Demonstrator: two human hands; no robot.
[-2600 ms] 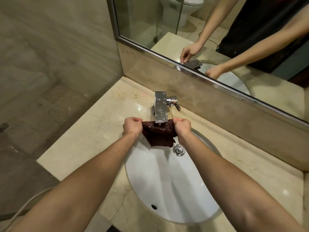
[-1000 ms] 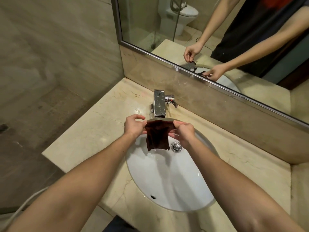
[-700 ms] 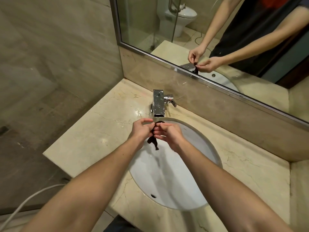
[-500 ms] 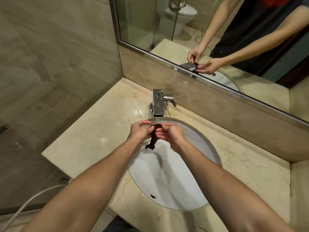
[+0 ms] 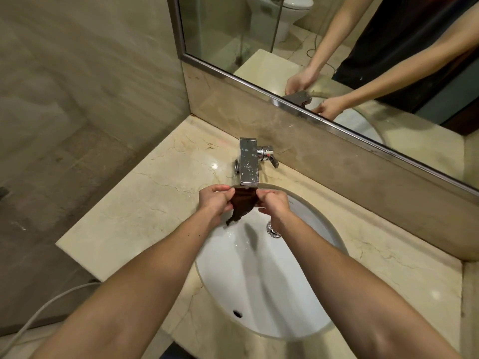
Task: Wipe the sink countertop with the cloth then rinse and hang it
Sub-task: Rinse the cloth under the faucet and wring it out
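Cloth (image 5: 242,203) below faucet (image 5: 248,161): soft, wet, limp; we pinch top corners w/ left hand (image 5: 213,199) & right hand (image 5: 274,204).

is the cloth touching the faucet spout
Cannot tell. In the head view the cloth held by both hands sits right under the faucet outlet, hiding any gap.

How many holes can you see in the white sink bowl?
2. The metal drain sits toward the back of the sink, partly covered by the right hand. The small dark overflow hole is on the near wall. Others may be hidden by the arms.
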